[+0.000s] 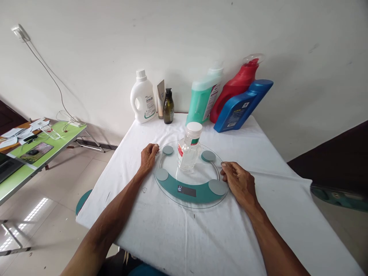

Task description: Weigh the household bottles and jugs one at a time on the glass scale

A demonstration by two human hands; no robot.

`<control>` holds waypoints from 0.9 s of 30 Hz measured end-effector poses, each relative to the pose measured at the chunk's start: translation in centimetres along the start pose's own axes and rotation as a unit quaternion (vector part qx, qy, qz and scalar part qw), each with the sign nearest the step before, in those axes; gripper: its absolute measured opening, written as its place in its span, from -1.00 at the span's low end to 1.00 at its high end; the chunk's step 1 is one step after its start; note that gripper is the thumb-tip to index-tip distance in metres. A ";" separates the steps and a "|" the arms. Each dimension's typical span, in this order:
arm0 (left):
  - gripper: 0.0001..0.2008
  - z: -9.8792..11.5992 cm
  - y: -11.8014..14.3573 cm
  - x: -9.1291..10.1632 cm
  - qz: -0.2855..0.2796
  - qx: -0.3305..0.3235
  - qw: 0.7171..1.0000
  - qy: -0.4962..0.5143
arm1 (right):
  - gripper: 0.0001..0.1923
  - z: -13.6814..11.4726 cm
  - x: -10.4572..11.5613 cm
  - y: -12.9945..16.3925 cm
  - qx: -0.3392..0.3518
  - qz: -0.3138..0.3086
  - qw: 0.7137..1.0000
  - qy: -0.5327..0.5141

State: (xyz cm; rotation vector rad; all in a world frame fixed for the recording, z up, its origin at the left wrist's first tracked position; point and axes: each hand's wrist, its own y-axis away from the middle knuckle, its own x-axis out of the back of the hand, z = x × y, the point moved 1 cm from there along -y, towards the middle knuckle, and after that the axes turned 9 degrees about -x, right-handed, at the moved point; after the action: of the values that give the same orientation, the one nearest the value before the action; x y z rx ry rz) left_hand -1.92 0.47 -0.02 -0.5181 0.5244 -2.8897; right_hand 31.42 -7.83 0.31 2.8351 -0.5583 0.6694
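Observation:
A round glass bathroom scale (184, 194) with a teal band, a small display and grey round pads lies flat on the white cloth. On its glass stands a clear plastic bottle (188, 153) with a white cap and a red and green label, upright. My left hand (148, 157) is closed at the scale's left rim, with its fingers curled and partly hidden. Across from it, my right hand (240, 182) has thumb and fingers pinched at the right rim. Neither hand touches the bottle.
Along the wall stand a white jug (143, 97), a beige tube (160, 100), a dark pump bottle (168, 107), a green bottle (199, 97), a red bottle (237, 86) and a tilted blue bottle (238, 109). A green desk (64, 132) is at left.

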 end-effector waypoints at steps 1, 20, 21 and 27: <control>-0.55 0.0 0.0 0.0 0.000 0.001 1.000 -0.002 | -0.60 0.0 0.0 0.0 0.004 0.000 1.000 0.000; -0.49 0.1 -0.1 0.1 -0.004 0.002 1.000 0.004 | -0.62 0.0 0.0 0.0 0.014 -0.004 1.000 -0.015; -0.48 0.2 0.0 0.1 0.002 0.004 1.000 0.005 | -0.61 0.0 0.0 -0.1 0.017 -0.003 1.000 -0.017; -0.36 3.5 1.2 0.2 0.094 -0.075 0.993 0.005 | -0.59 0.0 0.0 -0.3 0.013 -0.006 1.000 -0.026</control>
State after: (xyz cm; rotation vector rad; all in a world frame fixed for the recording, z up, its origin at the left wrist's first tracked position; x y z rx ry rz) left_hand -0.75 -1.77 2.66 -0.4491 0.7525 -2.6886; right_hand 31.50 -7.57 0.23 2.8852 -0.5452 0.6053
